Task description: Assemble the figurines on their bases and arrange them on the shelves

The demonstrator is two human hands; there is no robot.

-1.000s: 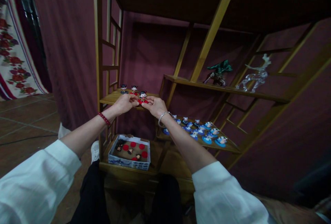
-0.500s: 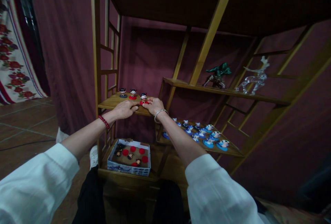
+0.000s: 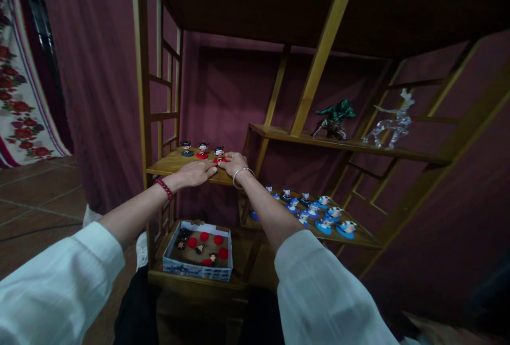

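Observation:
A small figurine [image 3: 218, 154] with black hair buns and a red round base stands at the front right of the upper left shelf [image 3: 167, 165]. My right hand [image 3: 232, 165] is at its right side, thumb and fingers closed about the base. From the left, my left hand [image 3: 196, 173] reaches in with fingers stretched out, their tips at the base's front edge; whether they press on it cannot be made out. Two like figurines stand in line to the left, one on a red base [image 3: 202, 150], the other on a dark base [image 3: 186, 148].
Below stands an open box [image 3: 197, 271] with red discs and several small figures. Several blue-based figurines [image 3: 313, 210] crowd the lower right shelf. Above them are a green-cloaked statue [image 3: 337, 118] and a clear deer [image 3: 390, 121]. Wooden posts [image 3: 323, 58] divide the rack.
The view has shifted slightly, so the shelves sit a little lower. Both hands stay at the red-based figurine, which appears to stand in about the same place on the shelf.

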